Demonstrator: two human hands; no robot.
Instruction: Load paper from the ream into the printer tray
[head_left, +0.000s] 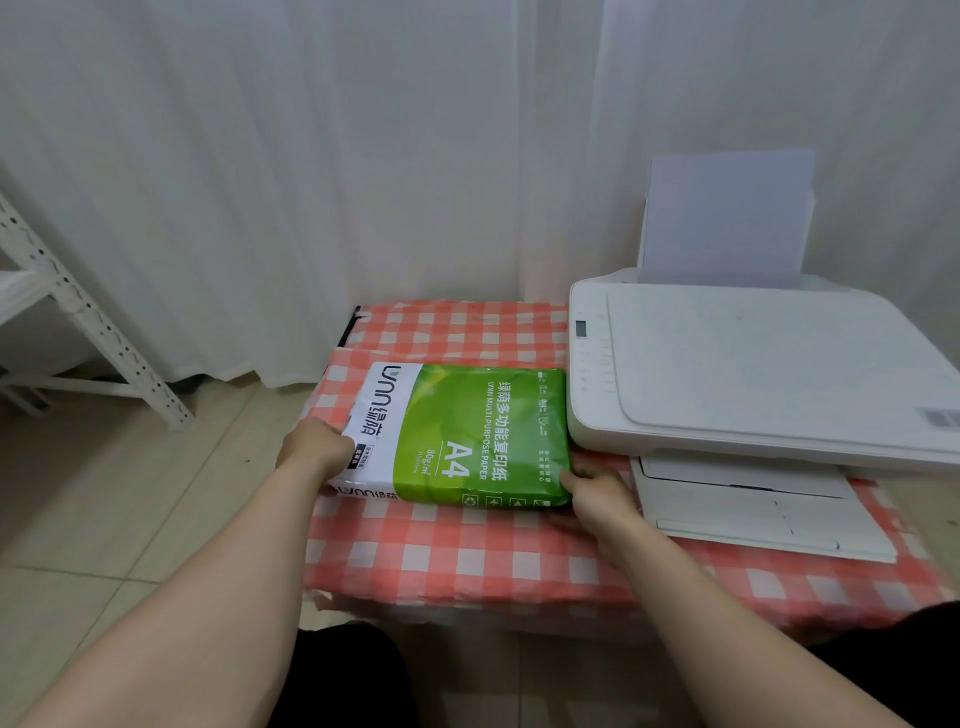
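A green and white ream of A4 paper lies flat on the red-checked tablecloth, left of a white printer. My left hand grips the ream's white left end. My right hand holds its near right corner, fingers tucked under the edge. White sheets stand upright in the printer's rear tray. The printer's front output tray is folded out towards me.
The small table stands against a white curtain. A white metal rack leans at the left over a beige tiled floor. My dark-clothed knees show at the bottom edge.
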